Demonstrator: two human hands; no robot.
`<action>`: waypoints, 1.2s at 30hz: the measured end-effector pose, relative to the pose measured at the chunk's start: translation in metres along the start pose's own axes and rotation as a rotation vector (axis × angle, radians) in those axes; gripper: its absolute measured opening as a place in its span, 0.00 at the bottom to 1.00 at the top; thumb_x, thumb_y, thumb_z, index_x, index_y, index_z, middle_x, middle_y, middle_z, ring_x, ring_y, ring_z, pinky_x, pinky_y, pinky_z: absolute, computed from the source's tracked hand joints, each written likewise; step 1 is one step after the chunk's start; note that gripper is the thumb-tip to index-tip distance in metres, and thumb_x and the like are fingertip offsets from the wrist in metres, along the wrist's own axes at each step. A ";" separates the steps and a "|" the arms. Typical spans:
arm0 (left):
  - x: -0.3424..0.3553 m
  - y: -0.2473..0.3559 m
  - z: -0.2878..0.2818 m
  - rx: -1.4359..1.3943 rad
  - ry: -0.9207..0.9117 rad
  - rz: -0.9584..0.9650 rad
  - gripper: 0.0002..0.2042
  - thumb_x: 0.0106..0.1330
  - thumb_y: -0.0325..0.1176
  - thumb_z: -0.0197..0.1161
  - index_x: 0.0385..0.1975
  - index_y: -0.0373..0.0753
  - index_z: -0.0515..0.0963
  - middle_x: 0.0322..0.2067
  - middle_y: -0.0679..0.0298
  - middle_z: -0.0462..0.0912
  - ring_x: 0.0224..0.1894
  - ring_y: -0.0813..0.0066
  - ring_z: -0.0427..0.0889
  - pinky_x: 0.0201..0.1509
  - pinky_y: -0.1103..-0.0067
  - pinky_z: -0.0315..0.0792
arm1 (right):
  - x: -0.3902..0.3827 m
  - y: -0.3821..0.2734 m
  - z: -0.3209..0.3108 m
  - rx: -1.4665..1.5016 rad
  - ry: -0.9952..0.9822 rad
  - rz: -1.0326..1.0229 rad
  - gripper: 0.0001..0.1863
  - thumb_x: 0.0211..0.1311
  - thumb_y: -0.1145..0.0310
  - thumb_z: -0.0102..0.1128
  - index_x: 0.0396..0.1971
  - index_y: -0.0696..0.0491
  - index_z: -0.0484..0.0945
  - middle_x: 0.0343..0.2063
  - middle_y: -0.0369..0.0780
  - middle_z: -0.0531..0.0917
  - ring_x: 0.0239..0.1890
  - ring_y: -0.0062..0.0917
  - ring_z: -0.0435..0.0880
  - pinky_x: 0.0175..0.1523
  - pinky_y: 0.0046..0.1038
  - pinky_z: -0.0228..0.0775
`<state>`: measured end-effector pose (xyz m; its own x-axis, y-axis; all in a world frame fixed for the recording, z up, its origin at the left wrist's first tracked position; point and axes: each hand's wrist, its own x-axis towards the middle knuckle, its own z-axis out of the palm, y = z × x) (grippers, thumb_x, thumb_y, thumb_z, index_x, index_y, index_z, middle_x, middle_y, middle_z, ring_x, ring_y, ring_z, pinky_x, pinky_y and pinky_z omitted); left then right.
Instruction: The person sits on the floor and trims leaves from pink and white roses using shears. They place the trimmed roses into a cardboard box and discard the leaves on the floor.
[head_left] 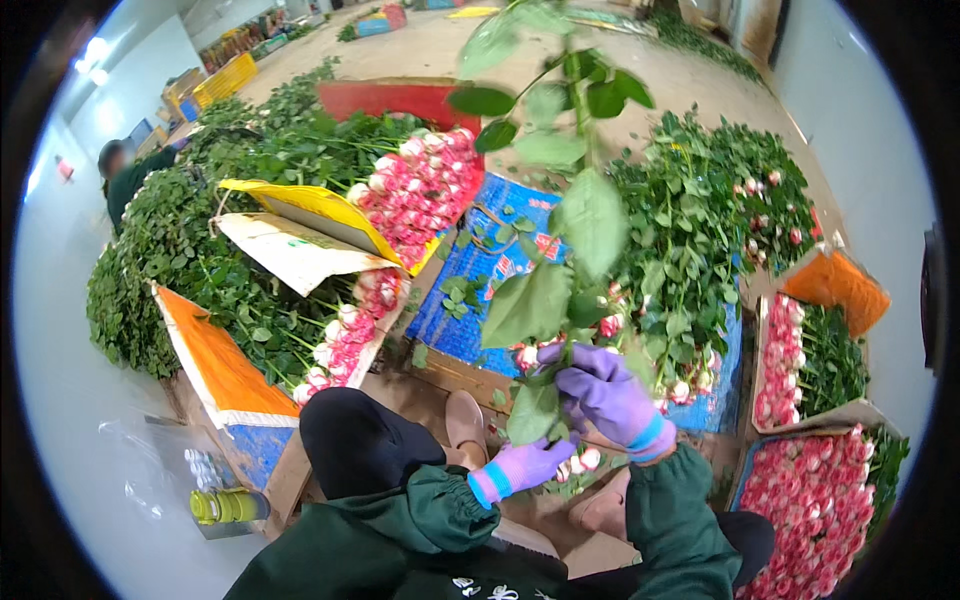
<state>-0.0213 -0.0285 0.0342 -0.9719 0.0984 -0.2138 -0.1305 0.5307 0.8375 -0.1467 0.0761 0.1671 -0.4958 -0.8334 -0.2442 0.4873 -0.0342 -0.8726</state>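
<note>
My right hand [605, 395] in a purple glove is closed round a long leafy rose stem [572, 70], which rises past the top of the picture with large green leaves [590, 215]. My left hand [525, 470], also gloved in purple, is lower, its fingers curled at the lower leaves of that stem, just beside white-and-pink rose heads [582, 462]. Beyond my hands a blue woven sheet [450, 310] with scattered leaves is partly hidden by the stem. A heap of leafy roses [690, 230] lies to its right.
Wrapped rose bunches [420, 190] with yellow, white and orange covers are stacked at left; more bunches [800, 510] sit at right. A green bottle [225, 505] stands lower left. A co-worker [125, 180] is at far left. Yellow crates [225, 80] are behind. My knees and shoes flank my hands.
</note>
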 end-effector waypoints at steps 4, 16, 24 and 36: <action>0.006 0.080 -0.079 -0.683 -0.055 0.050 0.13 0.64 0.25 0.49 0.48 0.35 0.70 0.40 0.60 0.79 0.43 0.75 0.78 0.49 0.78 0.70 | -0.002 -0.048 0.014 -0.281 0.089 -0.272 0.21 0.60 0.71 0.50 0.55 0.57 0.67 0.40 0.37 0.77 0.39 0.17 0.75 0.47 0.22 0.68; 0.144 0.014 -0.414 -0.672 0.694 0.027 0.17 0.67 0.37 0.50 0.51 0.32 0.65 0.36 0.51 0.80 0.28 0.68 0.80 0.28 0.77 0.76 | -0.053 -0.057 -0.067 -0.515 0.492 0.031 0.30 0.57 0.53 0.59 0.51 0.63 0.68 0.40 0.43 0.79 0.38 0.24 0.80 0.37 0.20 0.71; 0.199 -0.179 -0.538 0.452 0.852 -0.717 0.21 0.50 0.46 0.60 0.36 0.34 0.79 0.40 0.49 0.79 0.45 0.52 0.77 0.48 0.69 0.70 | -0.018 -0.052 -0.104 -0.450 0.586 0.135 0.30 0.57 0.56 0.59 0.51 0.65 0.68 0.39 0.44 0.79 0.38 0.25 0.80 0.38 0.20 0.71; 0.208 -0.205 -0.550 0.042 0.657 -0.605 0.09 0.52 0.36 0.64 0.28 0.37 0.79 0.23 0.60 0.78 0.25 0.67 0.77 0.27 0.73 0.70 | 0.025 -0.049 -0.099 -0.778 0.357 0.246 0.20 0.61 0.69 0.52 0.50 0.64 0.69 0.38 0.41 0.79 0.38 0.19 0.76 0.43 0.21 0.69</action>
<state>-0.3045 -0.5796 0.0947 -0.6566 -0.7038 -0.2713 -0.6628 0.3667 0.6528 -0.2541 0.1113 0.1620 -0.6989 -0.5419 -0.4668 0.0477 0.6158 -0.7864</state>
